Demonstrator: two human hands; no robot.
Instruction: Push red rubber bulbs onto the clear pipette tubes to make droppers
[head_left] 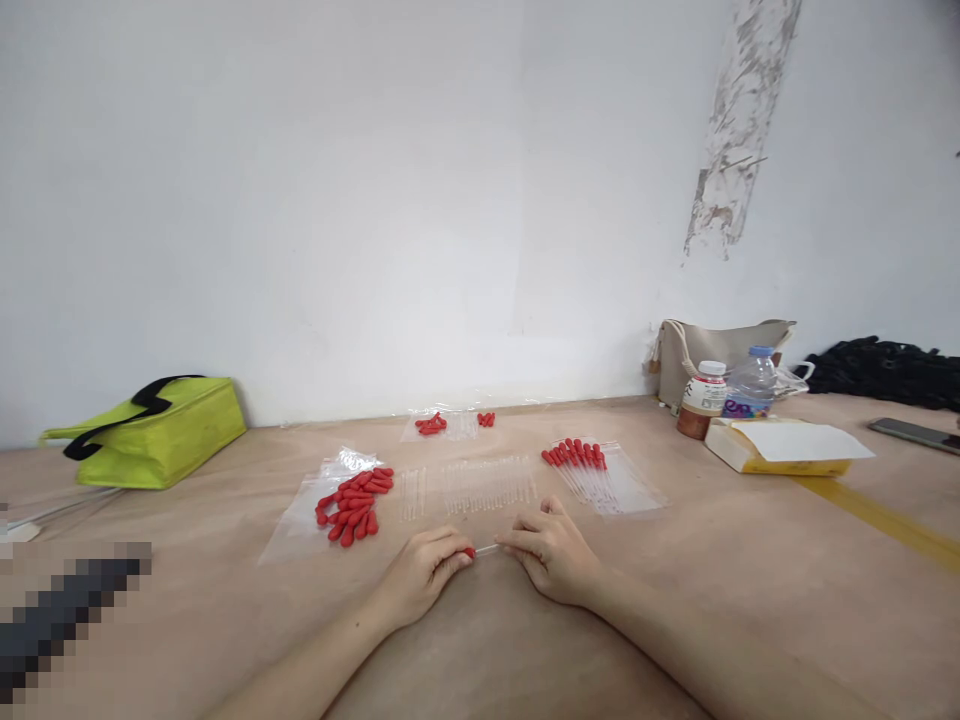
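Observation:
My left hand (429, 572) is closed on a red rubber dropper bulb (469, 552), whose tip shows past the fingers. My right hand (553, 556) pinches a thin clear dropper tube (487, 549), and its left end meets the bulb. How deep the tube sits in the bulb I cannot tell. Loose red bulbs (356, 505) lie piled on a clear plastic bag to the left. Behind my hands, clear tubes (491, 484) lie side by side in a row. Droppers with red bulbs (581, 460) are fanned out on another clear bag (630, 490) to the right.
By the wall lies a clear bag with a few more red bulbs (433, 424). A lime-green bag (172, 430) stands far left. At the right are a brown drink bottle (702, 402), a water bottle (750, 385), a yellow-white box (787, 450), a beige bag (720, 343) and a phone (916, 436).

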